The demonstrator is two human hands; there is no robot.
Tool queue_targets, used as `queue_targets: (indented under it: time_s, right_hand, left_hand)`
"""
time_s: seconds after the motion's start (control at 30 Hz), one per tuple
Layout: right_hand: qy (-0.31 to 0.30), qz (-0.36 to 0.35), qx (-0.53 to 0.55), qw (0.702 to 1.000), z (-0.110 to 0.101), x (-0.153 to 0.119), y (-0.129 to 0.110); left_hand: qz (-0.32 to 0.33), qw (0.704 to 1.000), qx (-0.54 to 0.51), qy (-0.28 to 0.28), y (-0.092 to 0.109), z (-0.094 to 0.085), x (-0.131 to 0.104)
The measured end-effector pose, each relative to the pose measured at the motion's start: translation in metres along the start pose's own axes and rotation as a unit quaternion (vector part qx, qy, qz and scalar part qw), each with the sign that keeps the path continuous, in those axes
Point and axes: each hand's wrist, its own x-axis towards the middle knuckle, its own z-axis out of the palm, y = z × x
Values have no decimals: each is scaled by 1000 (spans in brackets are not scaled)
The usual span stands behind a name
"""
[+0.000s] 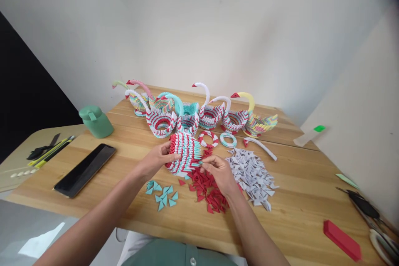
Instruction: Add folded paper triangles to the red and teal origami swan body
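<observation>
My left hand (165,157) is closed round the left side of a 3D origami body (184,153), a rounded piece of red, white and teal rows tilted on its side. At its right edge my right hand (218,170) pinches a small teal paper triangle (196,164) against the teal outer row. Below the body lie loose teal paper triangles (165,195). A heap of red paper triangles (208,191) spreads under and beside my right hand, with a bigger heap of white paper triangles (251,174) to its right.
Several paper swans (160,122) stand at the back, behind a red-and-white ring (208,139), a teal ring (228,139) and a loose white swan neck (262,148). Left are a phone (84,169) and green case (96,121); right, a red box (342,240) and scissors (363,203).
</observation>
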Motion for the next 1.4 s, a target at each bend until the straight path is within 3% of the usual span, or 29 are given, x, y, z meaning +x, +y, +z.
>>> queue_targets:
  time_s: [0.43, 1.0, 1.4]
  right_hand:
    - [-31, 18, 20, 999, -5, 2, 5]
    - [5, 65, 169, 983, 2, 3, 12]
    - [-13, 54, 150, 987, 3, 2, 12]
  left_hand:
    - [-7, 1000, 24, -13, -4, -1, 5]
    - [6, 999, 38, -35, -1, 1, 7]
    - [-3, 994, 79, -77, 20, 0, 12]
